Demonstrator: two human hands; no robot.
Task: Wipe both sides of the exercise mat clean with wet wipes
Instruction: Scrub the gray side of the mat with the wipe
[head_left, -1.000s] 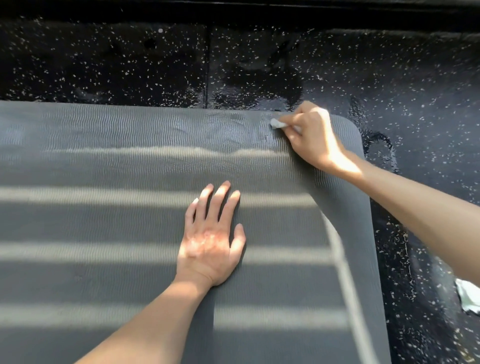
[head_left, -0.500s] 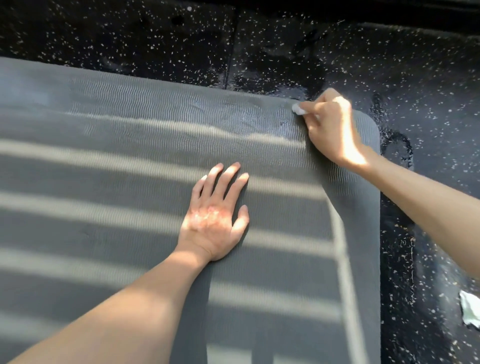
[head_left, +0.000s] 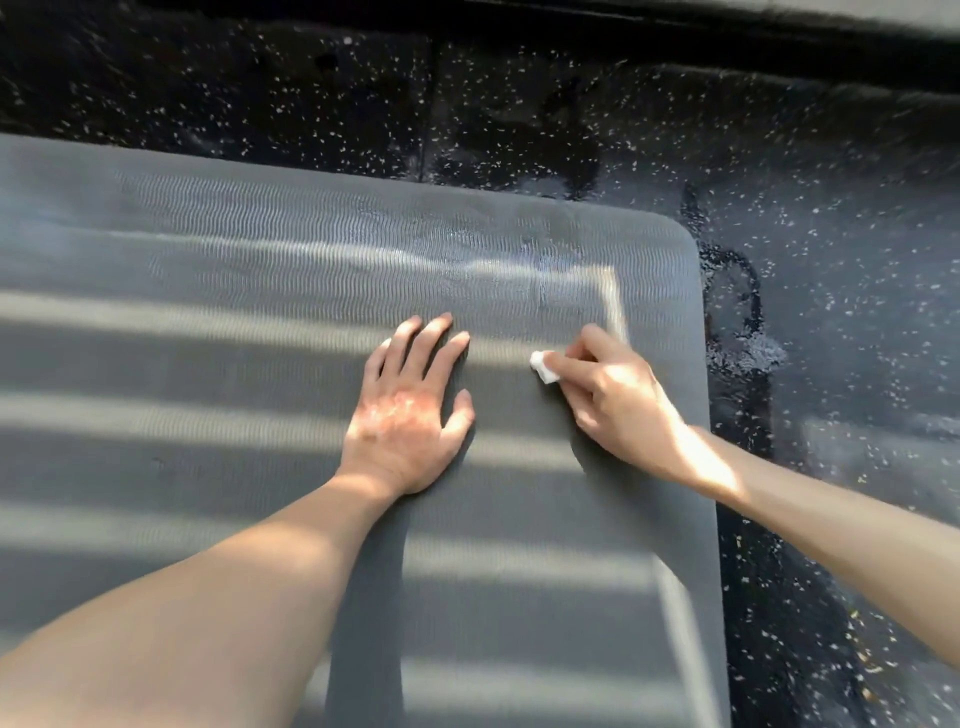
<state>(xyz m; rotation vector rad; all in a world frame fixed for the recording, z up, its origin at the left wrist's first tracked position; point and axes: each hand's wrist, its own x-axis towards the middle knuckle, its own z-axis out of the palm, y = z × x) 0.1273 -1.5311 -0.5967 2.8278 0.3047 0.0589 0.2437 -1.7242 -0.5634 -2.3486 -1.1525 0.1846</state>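
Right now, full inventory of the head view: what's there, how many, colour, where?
exercise mat: 1, grey with a wavy ribbed texture, flat on the floor, fills the left and centre, rounded corner at upper right, striped with sunlight
wet wipe: 1, white, bunched small, on the mat near its right edge, held in the right hand
floor: 1, black with white flecks, beyond and right of the mat
floor seam: 1, dark line, above the mat's far edge
pale strip: 1, light grey, top right edge of the frame
left hand: 1, flat on the mat, fingers spread, centre
right hand: 1, pinches the wipe against the mat, right of the left hand
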